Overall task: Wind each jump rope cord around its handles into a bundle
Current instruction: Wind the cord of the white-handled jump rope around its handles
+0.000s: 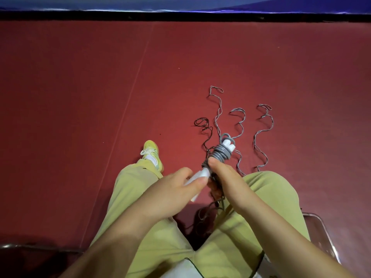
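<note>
While the person sits with both knees in olive-green trousers (pixel 128 199) over a red floor (pixel 80 97), one yellow-green sneaker (pixel 152 155) pokes out on the left. The left hand (pixel 172 193) has thumb and fingers curled round the bare lower part of the white handles (pixel 197 175). The right hand (pixel 224 177) grips higher up, thumb pressed just under the grey cord wraps (pixel 221 152) coiled tight round the handles' far end, so it's a half-done bundle held up between the knees. Further right, loose wavy grey cords (pixel 261 137) lie on the floor, with a darker cord (pixel 202 125) just left of them.
</note>
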